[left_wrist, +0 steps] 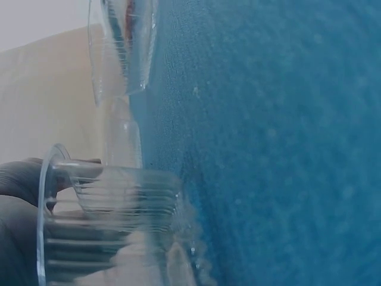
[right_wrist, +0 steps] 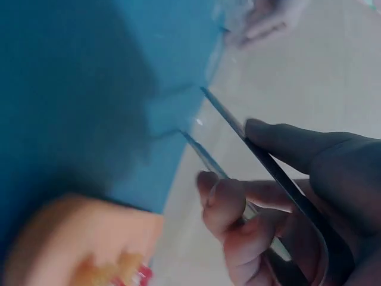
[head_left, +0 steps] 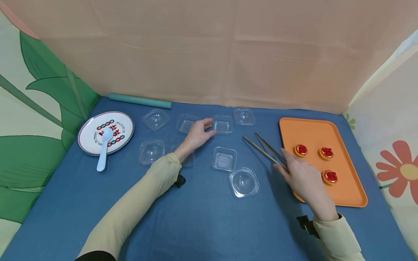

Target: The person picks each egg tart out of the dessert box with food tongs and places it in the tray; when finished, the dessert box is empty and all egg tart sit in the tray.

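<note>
My left hand [head_left: 199,133] reaches over the blue cloth, fingers and thumb spread apart at the left edge of a small clear plastic box [head_left: 223,124]. In the left wrist view, the ribbed wall of a clear plastic box [left_wrist: 119,208] stands in the foreground, partly over the fingers [left_wrist: 21,179]. My right hand [head_left: 302,177] grips a pair of metal tongs [head_left: 267,151]. Their two tips stand apart with nothing between them, pointing left of the orange tray [head_left: 307,127]. On that tray sit three small tarts [head_left: 326,153] with red topping.
Several more clear boxes and lids [head_left: 244,182] lie about the middle of the blue table [head_left: 196,224]. To the left, a white spoon [head_left: 102,156] rests on a patterned plate [head_left: 89,135]. A green roll [head_left: 140,100] lies along the back edge, before a beige backdrop [head_left: 228,54].
</note>
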Demonstrator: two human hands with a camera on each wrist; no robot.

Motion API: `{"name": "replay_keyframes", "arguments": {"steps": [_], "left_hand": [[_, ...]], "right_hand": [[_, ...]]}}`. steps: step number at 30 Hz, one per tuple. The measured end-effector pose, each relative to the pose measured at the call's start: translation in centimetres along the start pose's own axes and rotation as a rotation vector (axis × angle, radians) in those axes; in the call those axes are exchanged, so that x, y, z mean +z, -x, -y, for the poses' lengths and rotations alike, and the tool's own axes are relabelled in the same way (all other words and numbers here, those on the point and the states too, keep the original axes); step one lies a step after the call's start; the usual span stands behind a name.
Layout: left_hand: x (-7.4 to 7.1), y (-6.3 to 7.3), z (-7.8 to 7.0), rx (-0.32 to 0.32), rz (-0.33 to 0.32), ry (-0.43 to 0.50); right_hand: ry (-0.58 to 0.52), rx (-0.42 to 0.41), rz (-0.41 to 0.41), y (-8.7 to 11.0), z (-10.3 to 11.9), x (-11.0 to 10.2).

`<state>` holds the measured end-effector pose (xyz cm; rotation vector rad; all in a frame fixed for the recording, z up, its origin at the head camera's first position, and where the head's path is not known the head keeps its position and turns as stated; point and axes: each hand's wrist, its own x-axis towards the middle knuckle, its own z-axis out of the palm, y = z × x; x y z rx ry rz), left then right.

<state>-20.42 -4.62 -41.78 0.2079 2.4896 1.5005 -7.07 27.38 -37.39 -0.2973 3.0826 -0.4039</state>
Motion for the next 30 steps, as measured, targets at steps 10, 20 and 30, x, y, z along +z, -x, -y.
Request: {"name": "replay_keyframes", "arguments": {"steps": [10,20,30], "left_hand": [[0.1,-0.1,-0.2,0.003,0.003,-0.009],[0.3,-0.1,-0.2,-0.005,0.006,-0.006],[0.1,0.6,-0.2,0.069,-0.041,0.007]], "right_hand": [[-0.052,0.028,-0.056,0.0,0.2,2.6],[-0.044,0.02,-0.032,-0.2,-0.4,3.2],[-0.002,-0.006,0.017,-0.1,-0.6,3.4]]}}
